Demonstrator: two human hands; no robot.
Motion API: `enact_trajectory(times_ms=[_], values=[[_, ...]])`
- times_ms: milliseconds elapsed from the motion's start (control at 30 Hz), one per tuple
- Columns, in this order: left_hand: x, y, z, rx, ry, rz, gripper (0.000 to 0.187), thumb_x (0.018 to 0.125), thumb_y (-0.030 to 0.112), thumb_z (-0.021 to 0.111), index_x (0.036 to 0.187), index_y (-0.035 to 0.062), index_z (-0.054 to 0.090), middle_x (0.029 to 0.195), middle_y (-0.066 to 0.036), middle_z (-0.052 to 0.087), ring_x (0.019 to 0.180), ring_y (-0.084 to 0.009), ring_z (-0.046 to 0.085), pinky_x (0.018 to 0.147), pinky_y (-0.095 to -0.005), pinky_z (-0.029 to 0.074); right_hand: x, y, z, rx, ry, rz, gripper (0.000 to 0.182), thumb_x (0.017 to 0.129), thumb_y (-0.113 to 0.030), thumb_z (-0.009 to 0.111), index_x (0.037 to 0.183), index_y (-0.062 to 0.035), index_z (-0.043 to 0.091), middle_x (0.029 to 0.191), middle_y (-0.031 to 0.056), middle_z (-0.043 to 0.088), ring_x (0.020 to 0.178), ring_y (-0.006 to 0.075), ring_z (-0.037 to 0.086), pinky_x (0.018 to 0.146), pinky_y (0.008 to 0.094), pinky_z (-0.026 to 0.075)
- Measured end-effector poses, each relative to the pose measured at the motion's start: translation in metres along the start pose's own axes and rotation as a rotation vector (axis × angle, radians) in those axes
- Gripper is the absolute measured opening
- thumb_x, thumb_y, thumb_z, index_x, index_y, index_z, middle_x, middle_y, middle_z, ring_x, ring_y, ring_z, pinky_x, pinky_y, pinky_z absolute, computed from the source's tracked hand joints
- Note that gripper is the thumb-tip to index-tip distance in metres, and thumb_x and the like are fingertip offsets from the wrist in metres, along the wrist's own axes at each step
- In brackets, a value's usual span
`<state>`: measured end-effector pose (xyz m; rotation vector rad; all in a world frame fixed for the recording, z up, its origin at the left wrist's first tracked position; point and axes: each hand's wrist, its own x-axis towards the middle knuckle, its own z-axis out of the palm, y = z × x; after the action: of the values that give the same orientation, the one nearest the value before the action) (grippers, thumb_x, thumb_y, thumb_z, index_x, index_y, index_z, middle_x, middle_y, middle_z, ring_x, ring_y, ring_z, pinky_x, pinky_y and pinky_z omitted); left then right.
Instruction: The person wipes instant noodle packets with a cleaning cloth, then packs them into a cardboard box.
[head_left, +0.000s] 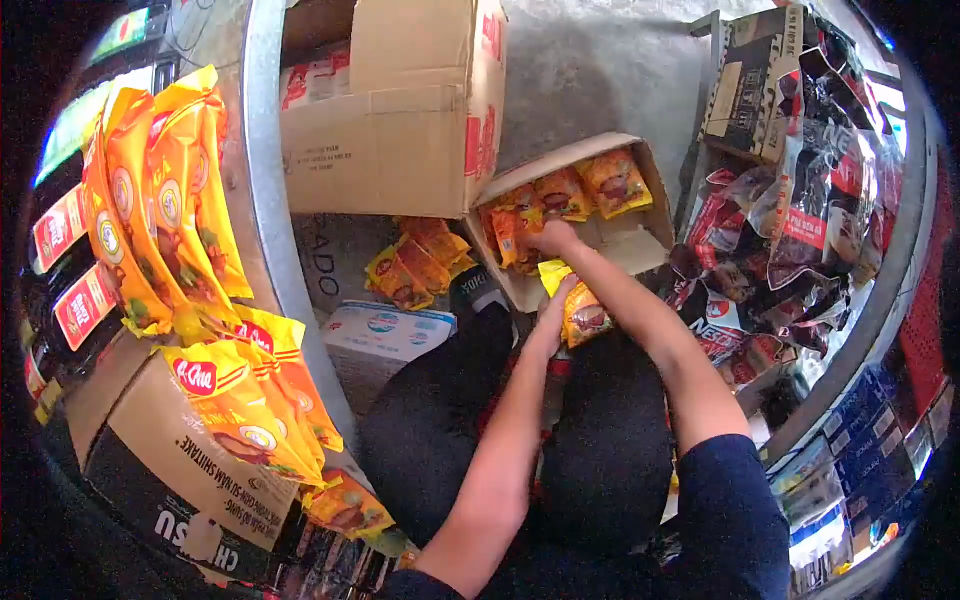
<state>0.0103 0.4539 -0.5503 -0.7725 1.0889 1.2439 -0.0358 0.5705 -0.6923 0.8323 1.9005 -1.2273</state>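
My left hand (553, 312) grips a yellow-orange seasoning packet (587, 314) above my lap, close to the near edge of an open carton (640, 243). Inside that carton, my right hand (555, 238) is closed at the edge of another seasoning packet (517, 232); its fingertips are partly hidden. More of the same packets, including an upright-looking one (614, 183), line the carton's far and left sides. Left of the carton, several loose packets (415, 265) lie in an overlapping pile.
A tall cardboard box (380, 130) stands behind on the left. Large yellow-orange bags (240, 400) and a Chin-su carton (180, 480) occupy the left shelf, edged by a metal rail (268, 200). Plastic-wrapped Nescafe packs (715, 325) crowd the right, below a dark carton (752, 85).
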Motion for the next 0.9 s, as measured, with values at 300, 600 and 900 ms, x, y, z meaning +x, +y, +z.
enact_trajectory(times_ms=[300, 600, 900], values=[[0.003, 0.000, 0.000, 0.071, -0.008, 0.032, 0.051, 0.100, 0.052, 0.055, 0.129, 0.0102, 0.057, 0.111, -0.007, 0.070, 0.091, -0.0194, 0.072, 0.071, -0.0361, 0.061, 0.006, 0.002, 0.001, 0.189, 0.094, 0.038, 0.051, 0.078, -0.035, 0.077, 0.115, -0.0007, 0.067, 0.106, 0.0270, 0.070, 0.101, 0.0403, 0.069, 0.088, 0.0467, 0.054], [0.019, -0.012, -0.014, 0.053, 0.006, 0.038, 0.053, 0.099, 0.052, 0.057, 0.129, 0.0093, 0.058, 0.107, -0.006, 0.071, 0.085, -0.0189, 0.073, 0.070, -0.0344, 0.061, -0.006, -0.004, 0.005, 0.064, 0.302, -0.366, 0.042, 0.085, -0.025, 0.067, 0.115, 0.0036, 0.064, 0.104, 0.0291, 0.068, 0.102, 0.0452, 0.065, 0.088, 0.0499, 0.053], [-0.014, 0.027, 0.020, 0.146, 0.061, 0.009, 0.060, 0.093, 0.050, 0.066, 0.133, 0.0050, 0.058, 0.115, -0.010, 0.070, 0.097, -0.0195, 0.071, 0.084, -0.0335, 0.059, -0.118, -0.014, -0.124, -0.077, 0.270, -0.457, 0.039, 0.088, -0.024, 0.065, 0.121, -0.0013, 0.065, 0.119, 0.0224, 0.066, 0.110, 0.0397, 0.064, 0.096, 0.0455, 0.051]])
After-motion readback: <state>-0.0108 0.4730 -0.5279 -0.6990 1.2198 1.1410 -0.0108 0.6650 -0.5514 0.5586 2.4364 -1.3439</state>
